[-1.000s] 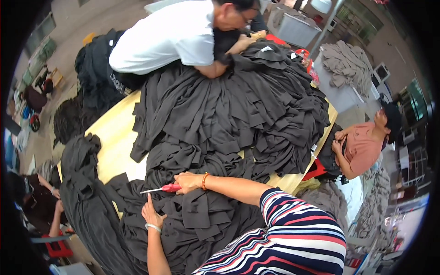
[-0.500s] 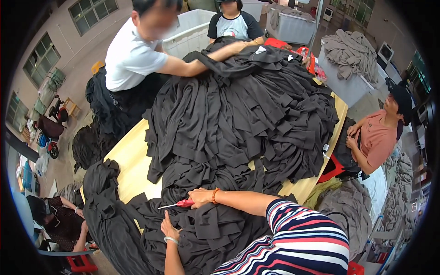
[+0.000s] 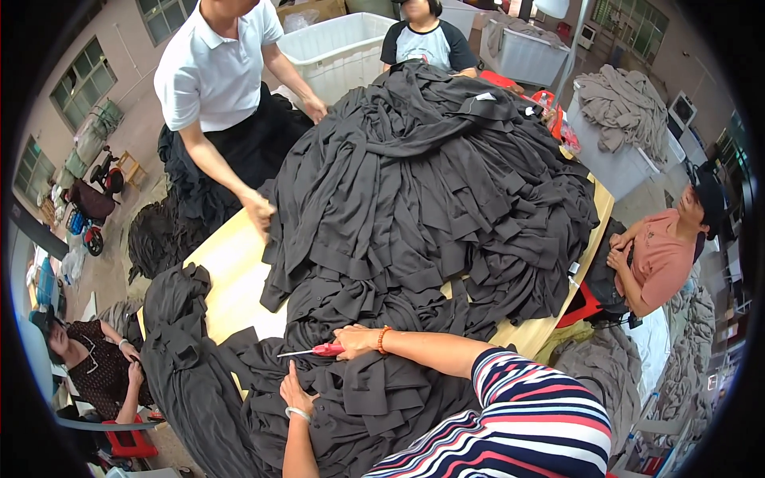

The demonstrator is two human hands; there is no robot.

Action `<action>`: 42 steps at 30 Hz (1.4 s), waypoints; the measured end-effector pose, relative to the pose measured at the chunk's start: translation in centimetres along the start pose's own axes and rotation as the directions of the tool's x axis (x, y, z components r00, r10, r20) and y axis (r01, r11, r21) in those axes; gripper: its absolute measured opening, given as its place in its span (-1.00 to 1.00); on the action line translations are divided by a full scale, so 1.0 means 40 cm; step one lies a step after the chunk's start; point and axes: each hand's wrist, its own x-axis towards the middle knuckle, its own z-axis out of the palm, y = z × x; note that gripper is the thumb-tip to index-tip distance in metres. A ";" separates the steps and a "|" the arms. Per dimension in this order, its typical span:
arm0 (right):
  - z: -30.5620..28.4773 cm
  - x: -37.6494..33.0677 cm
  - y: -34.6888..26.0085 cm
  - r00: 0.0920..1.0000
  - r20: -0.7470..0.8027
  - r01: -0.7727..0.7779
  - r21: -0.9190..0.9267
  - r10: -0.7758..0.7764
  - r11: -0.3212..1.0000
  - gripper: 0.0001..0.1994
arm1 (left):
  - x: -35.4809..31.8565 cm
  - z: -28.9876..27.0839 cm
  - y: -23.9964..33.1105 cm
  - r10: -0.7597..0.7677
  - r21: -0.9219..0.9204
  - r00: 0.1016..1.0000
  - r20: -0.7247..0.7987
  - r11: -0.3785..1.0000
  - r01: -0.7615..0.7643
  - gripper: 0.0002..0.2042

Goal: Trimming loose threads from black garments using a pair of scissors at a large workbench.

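Red-handled scissors (image 3: 327,350) with a thin metal blade lie in my right hand (image 3: 358,341), their tip pointing left. My fingers wrap the handle just above the dark grey garments (image 3: 382,390) heaped on the near side of the table. Below the blade tip, my left hand (image 3: 296,394) rests over the cloth with the index finger stretched up and the thumb apart. Nothing shows in it; its curled fingers are partly hidden. A large pile of dark grey garments (image 3: 422,191) rises just beyond my hands, ribbed edges hanging toward me.
The yellow tabletop (image 3: 231,275) shows at left. A person in a white shirt (image 3: 213,76) touches the pile's left side. Other people sit at the far side, right (image 3: 657,247) and lower left (image 3: 100,358). White bins (image 3: 343,48) and a bin of grey cloth (image 3: 617,111) stand behind.
The person in white has straightened from leaning over the pile, hands now at its left side. The person at lower left has raised their head. My hands keep nearly the same pose.
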 end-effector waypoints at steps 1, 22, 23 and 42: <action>0.000 -0.001 0.002 1.000 -0.013 0.002 0.011 -0.002 1.000 -0.55 | 0.001 0.000 0.001 0.000 0.001 1.000 0.007 1.000 0.000 0.27; -0.040 -0.037 -0.037 1.000 0.009 0.021 0.010 -0.022 1.000 -0.62 | 0.050 0.010 -0.035 0.057 -0.081 0.997 -0.057 0.995 -0.061 -0.44; -0.043 -0.041 -0.040 0.997 -0.020 0.074 0.023 -0.073 0.997 -0.63 | 0.051 0.008 -0.034 0.070 -0.080 0.996 -0.063 0.994 -0.075 -0.44; -0.053 -0.354 -0.131 0.844 -0.227 0.450 -0.196 -0.486 0.871 -0.89 | 0.319 0.015 0.095 -0.072 -0.274 0.967 0.243 0.951 0.140 -0.63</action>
